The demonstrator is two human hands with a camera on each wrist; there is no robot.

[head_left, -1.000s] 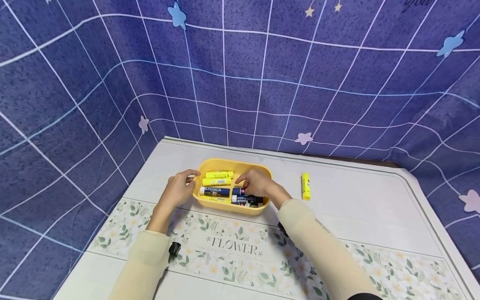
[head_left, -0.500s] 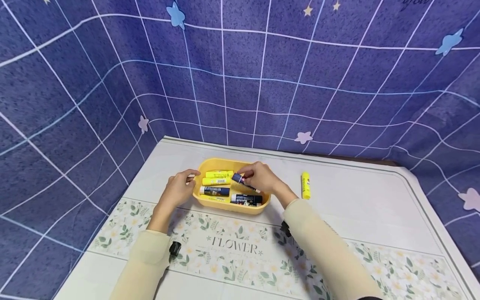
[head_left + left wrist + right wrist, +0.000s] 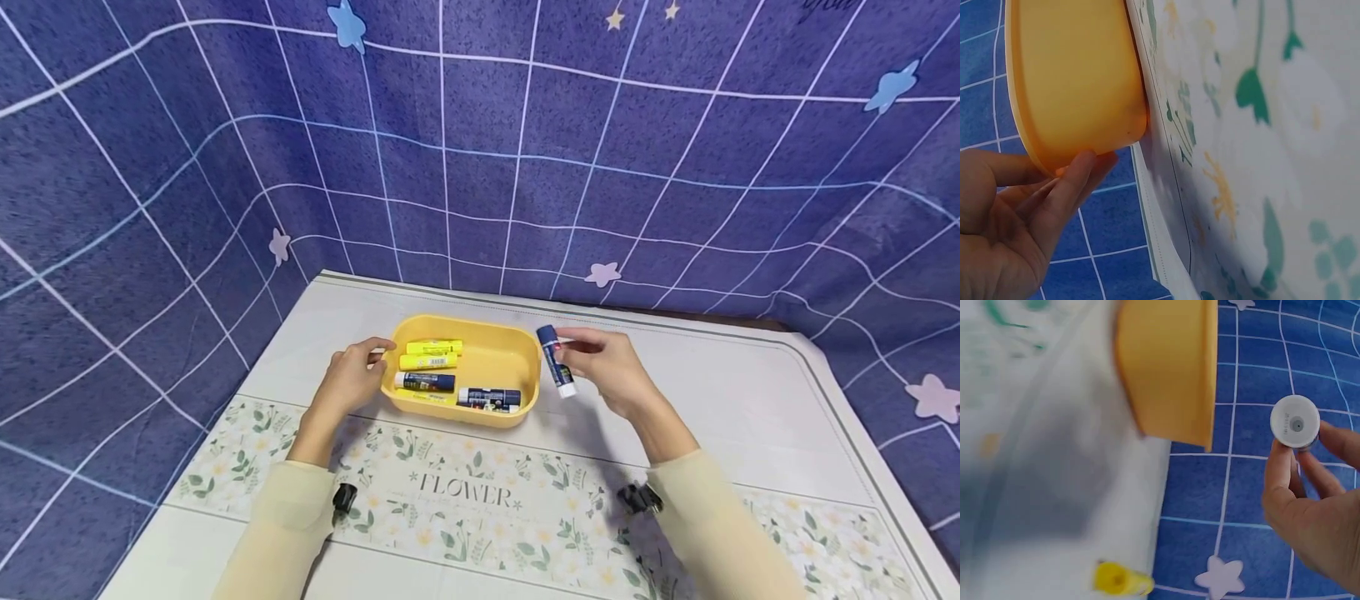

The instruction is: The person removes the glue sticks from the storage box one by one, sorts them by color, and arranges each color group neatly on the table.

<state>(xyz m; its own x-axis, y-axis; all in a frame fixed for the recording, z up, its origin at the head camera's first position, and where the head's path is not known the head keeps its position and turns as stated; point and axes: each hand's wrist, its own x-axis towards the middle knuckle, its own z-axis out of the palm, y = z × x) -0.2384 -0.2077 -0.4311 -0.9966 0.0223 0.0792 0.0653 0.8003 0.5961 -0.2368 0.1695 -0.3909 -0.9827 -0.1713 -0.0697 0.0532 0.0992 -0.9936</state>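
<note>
My right hand (image 3: 611,371) pinches a dark blue glue stick (image 3: 556,358) in the air, just off the right end of the yellow plastic bin (image 3: 495,334). Its white base (image 3: 1295,421) faces the right wrist camera. At the bin's left end my left hand (image 3: 350,379) grips the rim between thumb and fingers, as the left wrist view shows with the hand (image 3: 1029,212) at the bin's corner (image 3: 1085,94). Inside lie yellow glue sticks (image 3: 428,362) and a blue glue stick (image 3: 425,382) on the left, with another blue glue stick (image 3: 489,397) at the front right.
A yellow glue stick (image 3: 1119,579) lies on the table right of the bin, hidden behind my right hand in the head view. The table has a white cover with a flower band (image 3: 468,500). A blue curtain (image 3: 480,167) with stars hangs behind and at the sides.
My right hand has lifted the blue glue stick out of the bin and carried it to the right, past the rim. My left hand has stayed on the bin's left end.
</note>
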